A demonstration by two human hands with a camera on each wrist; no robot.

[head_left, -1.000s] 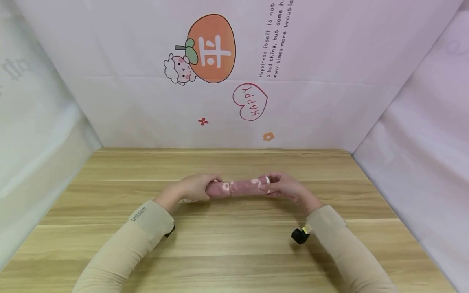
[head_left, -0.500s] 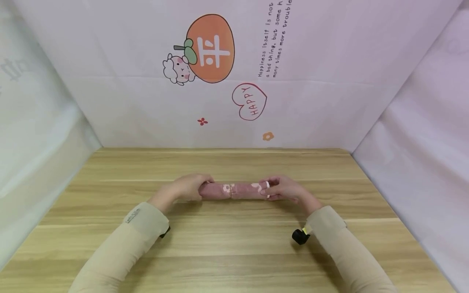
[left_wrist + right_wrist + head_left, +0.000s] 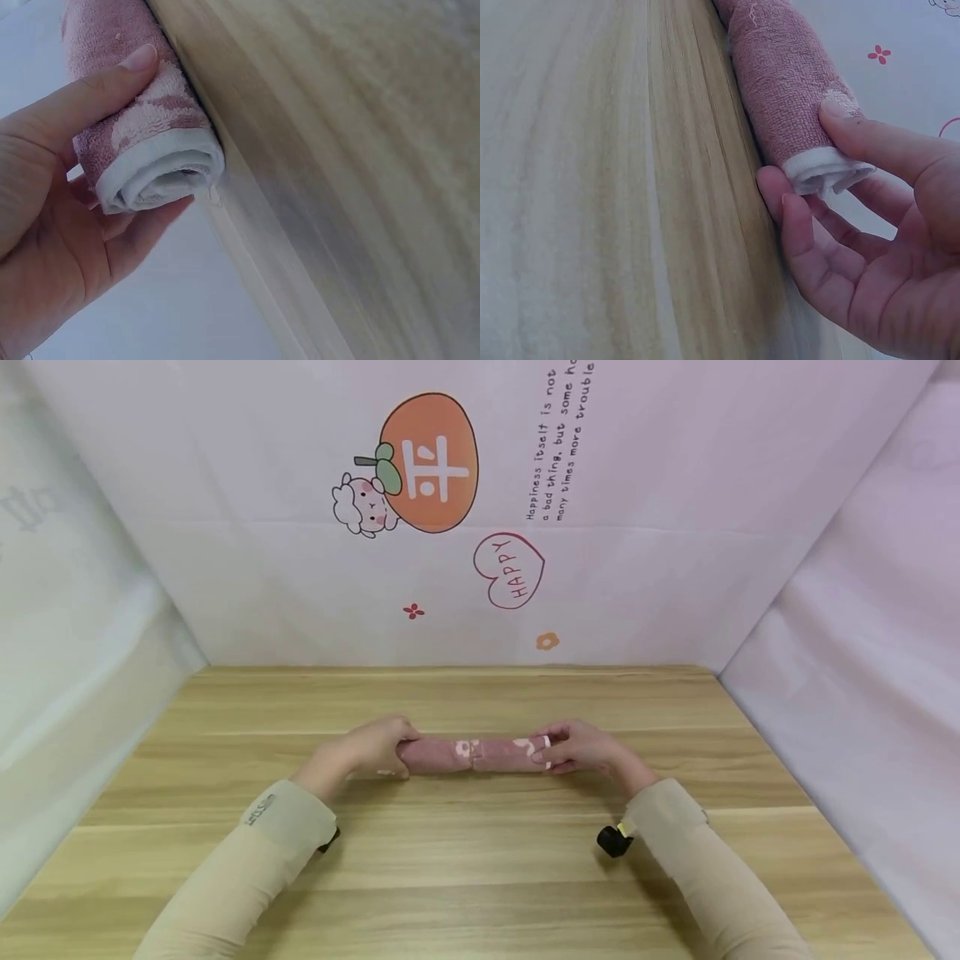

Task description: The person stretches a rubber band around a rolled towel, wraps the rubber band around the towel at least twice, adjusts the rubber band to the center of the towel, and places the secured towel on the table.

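A pink towel (image 3: 502, 756) with pale flower shapes and white edging lies rolled into a long tube, left to right across the table. My left hand (image 3: 371, 747) grips its left end. In the left wrist view the thumb lies over the roll (image 3: 112, 45), whose white coiled end faces the camera, and the other fingers are partly hidden behind it. At the right end my right hand (image 3: 588, 747) holds the towel, thumb on top in the right wrist view, fingers curled under and beside its white-edged end (image 3: 817, 161).
The wooden table (image 3: 465, 852) runs back to a white cloth wall (image 3: 300, 585) with printed drawings and lettering. White cloth also hangs at the left and right sides. A small black device (image 3: 615, 841) sits at the right cuff.
My left hand has moved left along the roll, uncovering more of the towel between the hands. The roll's left part has come slightly nearer and lower; my right hand has barely moved.
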